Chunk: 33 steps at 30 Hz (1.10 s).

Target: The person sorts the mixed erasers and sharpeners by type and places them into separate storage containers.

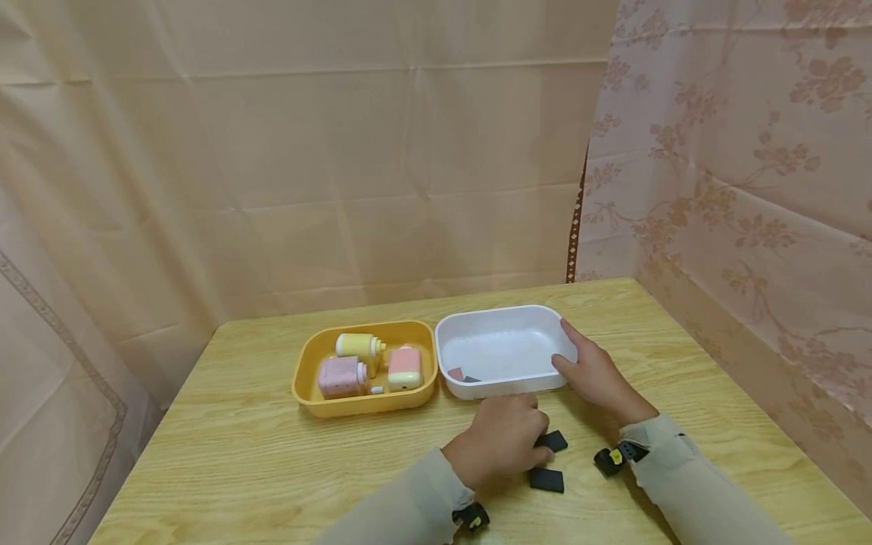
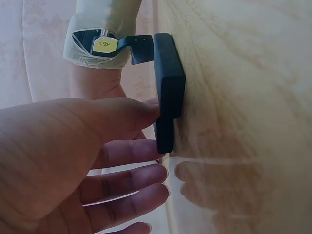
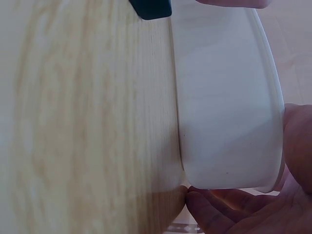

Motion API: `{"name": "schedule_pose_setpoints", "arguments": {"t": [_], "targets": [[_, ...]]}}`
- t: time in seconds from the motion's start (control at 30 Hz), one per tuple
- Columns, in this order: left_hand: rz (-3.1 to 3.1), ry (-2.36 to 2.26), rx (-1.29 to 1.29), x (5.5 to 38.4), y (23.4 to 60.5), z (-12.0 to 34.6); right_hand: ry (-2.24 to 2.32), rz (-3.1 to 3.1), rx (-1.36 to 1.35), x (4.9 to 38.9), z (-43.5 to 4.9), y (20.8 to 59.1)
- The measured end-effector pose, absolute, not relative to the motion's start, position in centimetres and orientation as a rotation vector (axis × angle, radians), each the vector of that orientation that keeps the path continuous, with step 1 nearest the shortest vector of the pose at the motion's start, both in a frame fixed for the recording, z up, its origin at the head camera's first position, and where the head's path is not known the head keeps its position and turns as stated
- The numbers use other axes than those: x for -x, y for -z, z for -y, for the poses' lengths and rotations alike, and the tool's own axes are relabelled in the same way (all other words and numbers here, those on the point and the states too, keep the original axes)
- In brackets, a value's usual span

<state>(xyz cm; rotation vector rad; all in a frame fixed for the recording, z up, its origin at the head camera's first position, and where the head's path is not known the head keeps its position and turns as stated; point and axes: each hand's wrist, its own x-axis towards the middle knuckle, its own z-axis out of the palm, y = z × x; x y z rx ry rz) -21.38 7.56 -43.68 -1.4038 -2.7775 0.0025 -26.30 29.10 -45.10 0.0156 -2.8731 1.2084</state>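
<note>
My right hand (image 1: 599,376) grips the right end of a white tray (image 1: 524,386), with its thumb over the rim and its fingers along the outside. In front of that tray my left hand (image 1: 507,439) is low at the tabletop. Its thumb and index finger close around a flat black rectangular block (image 1: 557,440), which they partly cover. A second black block (image 1: 546,480) lies nearer me, just beside the thumb. The left wrist view shows this nearer block (image 2: 168,73) overlapping the far one (image 2: 164,139). Small pink (image 1: 455,373) and grey (image 1: 471,379) pieces lie inside the white tray.
A yellow tray (image 1: 354,409) stands against the white one's left side. It contains a yellow bottle-shaped item (image 1: 357,345), a pale pink one (image 1: 341,377), and a pink-and-cream one (image 1: 405,369). Behind the wooden table (image 1: 225,439) hangs a beige curtain (image 1: 381,166).
</note>
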Motion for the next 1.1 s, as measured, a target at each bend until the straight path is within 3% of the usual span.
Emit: {"name": "schedule_pose_setpoints", "arguments": {"t": [1.1], "targets": [[2.755,-0.044,1.374,21.68,43.43,-7.45,-1.224,2.856,-0.033,26.09,-28.98,44.86]]}}
